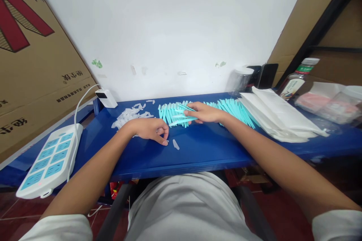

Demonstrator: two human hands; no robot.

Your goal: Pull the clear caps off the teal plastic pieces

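Observation:
A row of thin teal sticks [226, 107] lies along the back of the blue table [198, 150]. My right hand [202, 113] rests on the left part of that row, its fingers closed around several teal sticks. My left hand [151, 130] sits on the table with its fingertips pinched on a small clear cap. One loose clear cap [175, 144] lies just right of that hand. A heap of clear caps [131, 115] is behind my left hand.
A stack of white paper bags [278, 118] lies at the right. A white power strip [48, 162] hangs over the left edge, and a white charger [106, 98] stands by the wall. A bottle [296, 79], a clear jar [240, 81] and plastic packets [330, 101] stand at the far right.

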